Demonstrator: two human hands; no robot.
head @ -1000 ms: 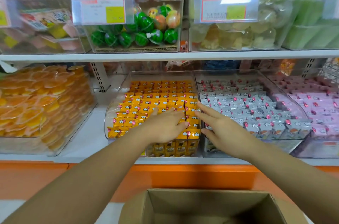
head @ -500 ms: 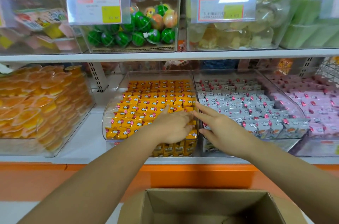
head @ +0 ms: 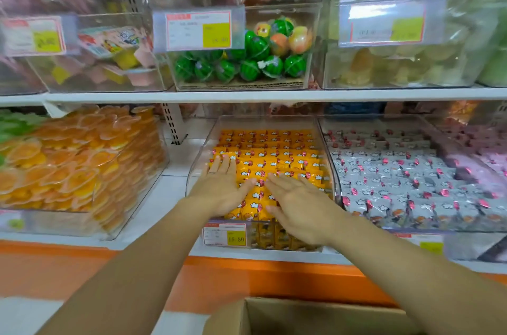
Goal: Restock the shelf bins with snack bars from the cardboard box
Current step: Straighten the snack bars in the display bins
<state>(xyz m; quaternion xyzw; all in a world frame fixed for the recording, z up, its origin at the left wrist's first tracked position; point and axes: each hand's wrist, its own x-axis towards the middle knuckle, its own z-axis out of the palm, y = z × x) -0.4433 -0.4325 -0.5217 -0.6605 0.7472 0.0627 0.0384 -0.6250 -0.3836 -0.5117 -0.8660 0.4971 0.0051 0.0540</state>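
Observation:
A clear shelf bin (head: 201,153) on the lower shelf holds rows of yellow snack bars (head: 277,155). My left hand (head: 222,189) lies flat on the bars at the bin's front left, fingers straight. My right hand (head: 299,205) lies flat on the bars at the front right, fingers spread. Neither hand holds a bar. The open cardboard box (head: 310,317) sits below at the bottom edge of the view, and its inside is mostly out of sight.
To the right stands a bin of grey-wrapped bars (head: 397,183), then pink ones (head: 482,153). Orange jelly cups (head: 74,164) fill the bin on the left. The upper shelf (head: 247,95) carries bins of green ball candies (head: 247,60) with price tags.
Both hands have slid left across the yellow bars and flattened out. The left hand moved to the bin's left side. The view has shifted right and closer.

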